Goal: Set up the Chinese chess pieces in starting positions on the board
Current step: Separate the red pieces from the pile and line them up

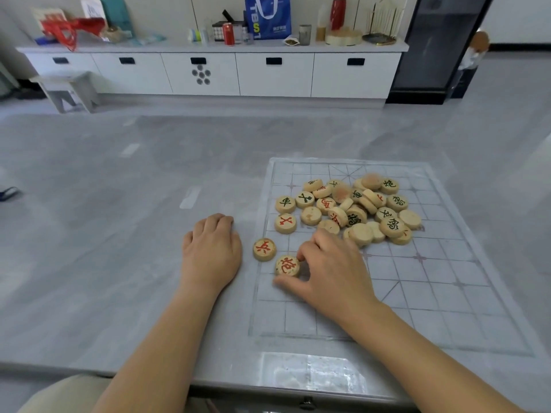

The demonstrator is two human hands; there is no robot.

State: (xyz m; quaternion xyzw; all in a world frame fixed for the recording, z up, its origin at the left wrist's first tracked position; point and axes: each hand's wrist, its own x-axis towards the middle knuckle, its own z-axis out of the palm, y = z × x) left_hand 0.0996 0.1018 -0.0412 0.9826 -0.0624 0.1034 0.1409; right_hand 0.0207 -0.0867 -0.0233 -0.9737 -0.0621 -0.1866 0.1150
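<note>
Right hand [331, 269] is on the job here: forefinger curls over the far-right rim of a red piece [287, 265] and the thumb reaches in from the near side, so the disc sits pinched between them. Whether the thumb tip is actually touching the wood, I can't quite tell.

That piece lies flat, letter up, on the board [447, 308], in the near-left part, close to the left edge. It's at the leftward, forward tip of the right hand, with the palm trailing back to the right. It's a round disc with no long side, so grip angle hardly matters. Direction does.

The left hand [213, 248] rests off the board on the table [89, 234], fingers loosely tucked, holding nothing. It's just beside another red piece [264, 249] on the board's left margin, apart from it, not touching.

The pile [351, 210] sits beyond the right hand, heaped across the middle of the board, some discs face down, some stacked on others.

My read: it's early, with nearly everything unsorted. The near rows lie open toward the person, so this piece wants a short slide to a crossing there, and the right hand, already on it, is the one to do it. The faint grid lines make the exact crossing hard to judge.
</note>
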